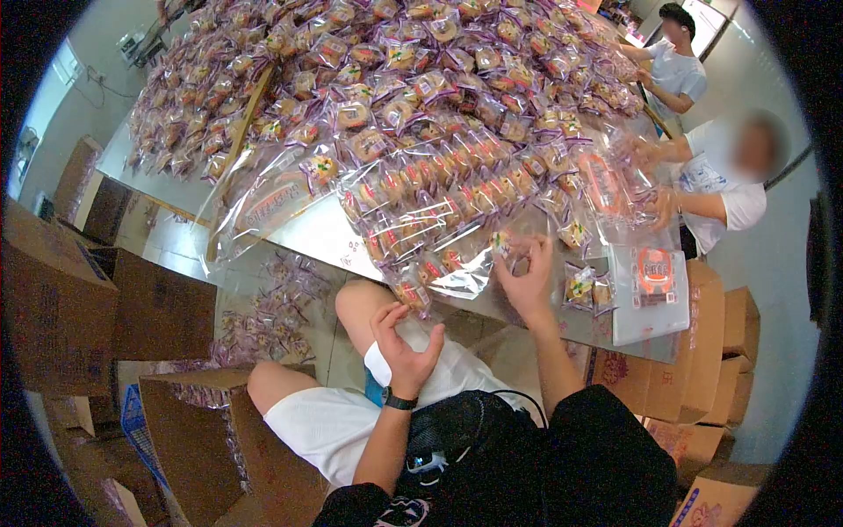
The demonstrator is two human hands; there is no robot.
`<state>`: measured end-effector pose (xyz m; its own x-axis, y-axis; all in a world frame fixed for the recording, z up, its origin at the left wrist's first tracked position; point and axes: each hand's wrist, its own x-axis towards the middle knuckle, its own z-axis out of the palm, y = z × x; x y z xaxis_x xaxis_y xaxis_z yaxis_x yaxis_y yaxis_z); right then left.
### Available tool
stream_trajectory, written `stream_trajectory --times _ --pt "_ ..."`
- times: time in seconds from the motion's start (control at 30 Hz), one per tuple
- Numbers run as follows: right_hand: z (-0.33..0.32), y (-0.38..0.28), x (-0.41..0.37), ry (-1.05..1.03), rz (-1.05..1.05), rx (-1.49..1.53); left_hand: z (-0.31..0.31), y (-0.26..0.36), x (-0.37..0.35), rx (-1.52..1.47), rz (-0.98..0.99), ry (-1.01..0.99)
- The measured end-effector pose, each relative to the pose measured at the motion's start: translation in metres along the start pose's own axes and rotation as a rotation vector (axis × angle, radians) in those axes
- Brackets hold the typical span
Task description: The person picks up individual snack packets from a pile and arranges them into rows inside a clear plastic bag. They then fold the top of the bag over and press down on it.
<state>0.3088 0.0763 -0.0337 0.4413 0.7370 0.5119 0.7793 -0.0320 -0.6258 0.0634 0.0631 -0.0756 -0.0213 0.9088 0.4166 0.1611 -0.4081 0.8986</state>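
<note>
A large clear bag (465, 272) lies at the table's front edge, with rows of small wrapped cookies (430, 189) in and behind it. My right hand (527, 277) has its thumb and forefinger curled together on the bag's film, beside a small wrapped cookie (500, 241). Below the bag's lower left corner is my left hand (406, 350), palm up, thumb and fingers apart, holding nothing. Its fingertips are close to a packet (411, 297) at that corner; whether they touch is unclear.
A big heap of wrapped cookies (395, 53) covers the table's back. Printed flat bags (648, 294) are stacked at right, near two loose packets (581, 288). Two co-workers (716, 180) (678, 70) stand at right. Cardboard boxes (158, 303) and fallen packets (272, 316) are at left.
</note>
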Motion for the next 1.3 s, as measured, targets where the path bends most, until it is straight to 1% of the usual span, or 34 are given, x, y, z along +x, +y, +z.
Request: stream_trajectory --times 0.03,0.1,0.17,0.23,0.27,0.37,0.47,0.53,0.6,0.7,0.8,0.9,1.0,1.1,1.2,1.3 --pt "0.000 0.000 -0.003 0.036 -0.098 0.023 0.001 -0.001 0.002 0.017 0.021 0.016" --pt "0.009 -0.006 -0.016 -0.015 0.152 0.402 0.001 -0.002 0.003 0.037 0.037 0.031" --pt "0.009 -0.006 -0.019 -0.097 0.213 0.430 0.002 -0.001 0.002 0.039 0.025 0.026" --pt "0.002 -0.008 -0.017 -0.204 0.085 0.111 0.002 -0.003 -0.001 0.020 0.006 0.029" --pt "0.002 -0.015 -0.021 -0.220 0.175 0.068 0.002 -0.004 -0.001 0.011 -0.001 0.033" --pt "0.010 -0.026 -0.025 -0.143 0.190 0.060 0.002 -0.003 -0.002 0.013 -0.006 0.035" --pt "0.022 -0.013 -0.032 -0.126 -0.042 0.119 0.000 -0.003 0.000 0.066 0.040 0.023" --pt "0.021 -0.014 -0.035 -0.154 0.090 0.208 -0.001 -0.001 0.000 0.062 0.017 0.026" --pt "0.023 -0.005 -0.037 -0.130 0.176 0.233 0.001 0.000 0.000 0.044 0.003 0.035" --pt "0.014 -0.001 -0.033 -0.236 0.225 0.070 0.001 0.000 -0.001 0.016 -0.004 0.039" --pt "0.004 -0.018 -0.031 -0.320 0.255 0.046 0.000 0.005 -0.002 0.013 -0.019 0.020" --pt "0.011 -0.009 -0.035 -0.318 0.217 0.164 -0.001 0.009 0.003 0.042 0.003 0.016" --pt "0.011 -0.009 -0.039 -0.212 0.056 0.051 -0.003 0.009 0.003 0.062 0.020 0.020" --pt "0.011 -0.010 -0.041 -0.152 0.108 0.068 -0.002 0.010 0.003 0.072 0.027 0.019" --pt "0.014 -0.018 -0.042 -0.194 0.229 0.091 -0.002 0.012 0.002 0.075 0.042 0.010" --pt "0.015 -0.019 -0.038 -0.220 0.247 0.135 -0.001 0.006 0.000 0.059 0.043 -0.011"
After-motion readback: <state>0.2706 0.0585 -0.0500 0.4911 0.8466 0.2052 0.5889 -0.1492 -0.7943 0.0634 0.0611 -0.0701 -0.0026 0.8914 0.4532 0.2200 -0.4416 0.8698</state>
